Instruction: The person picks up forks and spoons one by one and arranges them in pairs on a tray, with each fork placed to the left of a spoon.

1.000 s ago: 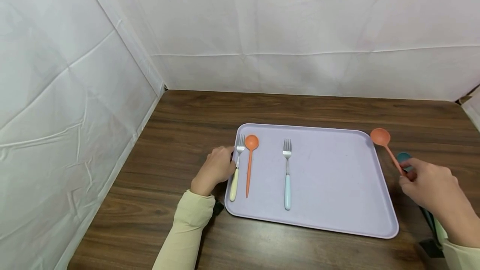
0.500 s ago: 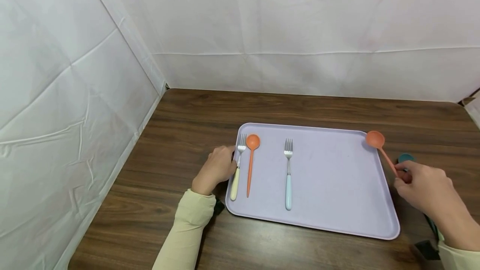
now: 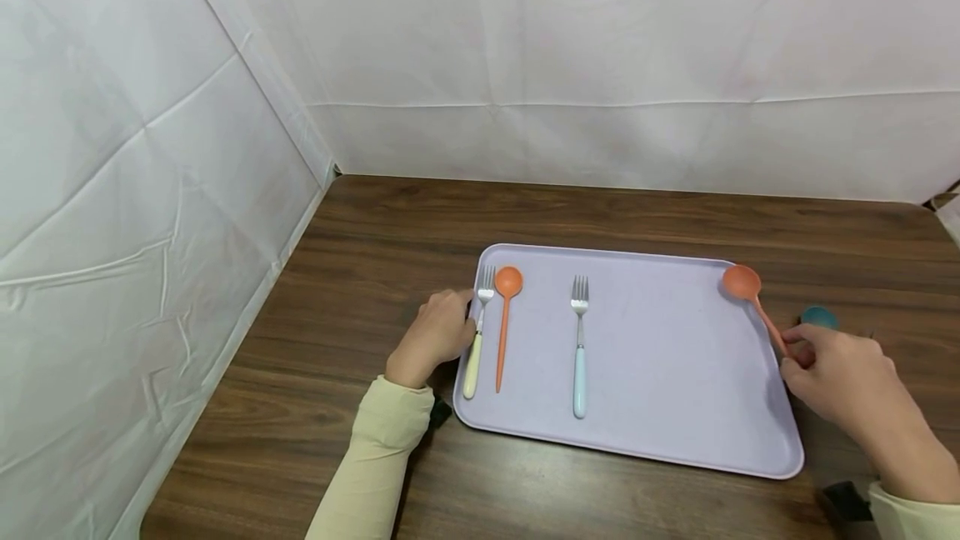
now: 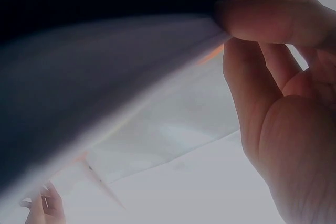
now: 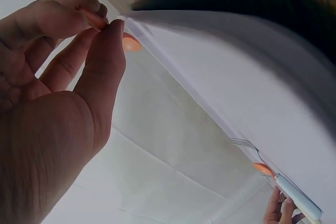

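No readable text, brand, number or sign anywhere.

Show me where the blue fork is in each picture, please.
Head: the blue fork lies on the tray, right of and below the picture's centre.
Left wrist: I cannot make it out there.
Right wrist: lower right, slanting, its handle nearest the corner.
Shared landmark: the left hand, at the tray's left edge in head, large at right in left wrist, small at bottom right in right wrist.
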Motion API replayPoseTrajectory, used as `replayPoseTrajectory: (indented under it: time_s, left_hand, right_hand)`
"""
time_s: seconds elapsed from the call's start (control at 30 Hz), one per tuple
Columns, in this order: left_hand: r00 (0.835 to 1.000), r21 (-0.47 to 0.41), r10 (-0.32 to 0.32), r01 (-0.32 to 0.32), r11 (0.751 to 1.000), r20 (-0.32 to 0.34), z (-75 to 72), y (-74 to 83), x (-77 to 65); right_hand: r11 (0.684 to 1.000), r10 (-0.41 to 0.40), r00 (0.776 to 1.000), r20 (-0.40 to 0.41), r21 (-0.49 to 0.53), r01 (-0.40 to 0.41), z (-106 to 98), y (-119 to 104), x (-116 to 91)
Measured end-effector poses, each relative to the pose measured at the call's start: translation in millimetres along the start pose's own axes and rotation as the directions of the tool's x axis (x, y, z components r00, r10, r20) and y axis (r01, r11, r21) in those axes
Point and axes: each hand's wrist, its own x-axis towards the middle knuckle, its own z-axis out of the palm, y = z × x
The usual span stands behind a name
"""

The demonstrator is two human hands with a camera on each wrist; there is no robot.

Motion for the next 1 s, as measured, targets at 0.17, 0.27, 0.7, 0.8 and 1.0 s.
replayPoseTrajectory:
  time_s: [0.17, 0.27, 0.7, 0.8, 1.0]
  left_hand:
    - [1.000, 0.003, -0.007, 0.007, 1.000, 0.006, -0.4, 0.5, 0.7]
    - [1.000, 0.000, -0.017, 0.017, 1.000, 0.015, -1.2, 1.2, 0.6]
    - [1.000, -0.017, -0.018, 0.018, 1.000, 0.012, -1.5, 2.1, -0.7]
    - [1.000, -0.027, -0.011, 0.011, 1.000, 0.009, -0.8, 1.9, -0.3]
    - [1.000, -0.032, -0.020, 0.020, 0.999, 0.017, -0.1, 2.8, 1.2]
  right_hand:
    - [1.000, -0.006, 1.000, -0.011, 0.006, 0.006, 2.3, -1.4, -0.1]
    - [1.000, -0.013, 1.000, -0.022, 0.012, 0.013, 2.9, -2.5, -0.4]
    - [0.999, -0.031, 0.999, -0.009, 0.028, 0.031, 4.6, -8.1, -0.2]
    - [0.999, -0.041, 0.999, -0.019, 0.032, 0.041, 4.9, -9.8, -0.2]
    - [0.997, -0.059, 0.998, -0.038, 0.040, 0.060, 6.1, -12.7, -0.7]
